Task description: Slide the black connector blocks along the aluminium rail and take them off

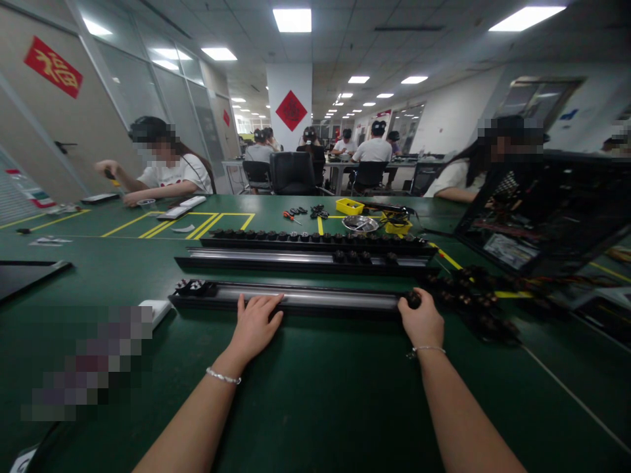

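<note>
A long black metal channel (320, 299) with a silvery inside lies across the table in front of me. My left hand (256, 320) rests on its near edge, palm down, fingers apart and holding nothing. At the channel's right end my right hand (424, 318) is closed round a small black part (413, 300), whose kind my fingers partly hide. Some small black socket-like parts (197, 286) sit in the left end. Behind lie a second channel (276, 257) with several such parts and a third channel (315, 240) lined with them. A loose heap of black parts (468, 292) lies to the right.
An open computer case (532, 210) stands at the right. Farther back are a yellow bin (350, 207), a metal dish (360, 224) and an orange-handled screwdriver (290, 215). Co-workers sit across the table at left (170, 167) and right (461, 177).
</note>
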Demonstrator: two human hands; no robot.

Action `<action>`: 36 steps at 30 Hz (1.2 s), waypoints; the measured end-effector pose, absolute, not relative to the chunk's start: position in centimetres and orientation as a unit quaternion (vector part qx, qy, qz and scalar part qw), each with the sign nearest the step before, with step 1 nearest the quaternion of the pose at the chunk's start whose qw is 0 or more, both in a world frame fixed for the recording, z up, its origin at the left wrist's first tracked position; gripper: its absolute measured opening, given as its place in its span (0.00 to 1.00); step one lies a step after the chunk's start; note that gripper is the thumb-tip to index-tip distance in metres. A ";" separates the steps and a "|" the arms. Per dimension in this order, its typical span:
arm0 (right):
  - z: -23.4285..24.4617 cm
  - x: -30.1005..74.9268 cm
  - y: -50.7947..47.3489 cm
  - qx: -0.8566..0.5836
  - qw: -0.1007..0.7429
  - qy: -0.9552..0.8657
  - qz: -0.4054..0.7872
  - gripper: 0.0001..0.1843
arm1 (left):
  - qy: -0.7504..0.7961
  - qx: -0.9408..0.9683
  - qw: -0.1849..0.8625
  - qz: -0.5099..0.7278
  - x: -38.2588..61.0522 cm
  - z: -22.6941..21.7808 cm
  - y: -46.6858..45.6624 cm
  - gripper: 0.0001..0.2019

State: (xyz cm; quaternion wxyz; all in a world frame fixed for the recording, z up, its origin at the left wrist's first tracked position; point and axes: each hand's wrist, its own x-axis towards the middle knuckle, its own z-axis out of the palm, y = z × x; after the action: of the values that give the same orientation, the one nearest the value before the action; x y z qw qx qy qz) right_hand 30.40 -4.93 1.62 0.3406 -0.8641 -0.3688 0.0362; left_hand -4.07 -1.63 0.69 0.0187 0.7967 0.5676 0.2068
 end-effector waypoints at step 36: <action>0.8 38.3 -8.3 -0.912 0.182 -0.363 -0.057 0.27 | 0.567 0.799 0.019 0.201 -4.0 0.7 -1.6 0.19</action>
State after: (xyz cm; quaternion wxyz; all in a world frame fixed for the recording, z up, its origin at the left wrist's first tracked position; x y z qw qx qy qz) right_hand 38.29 -8.32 0.77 0.1823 -0.9122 -0.3625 -0.0574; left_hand -4.03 -1.63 0.72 0.0190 0.7986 0.5669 0.2012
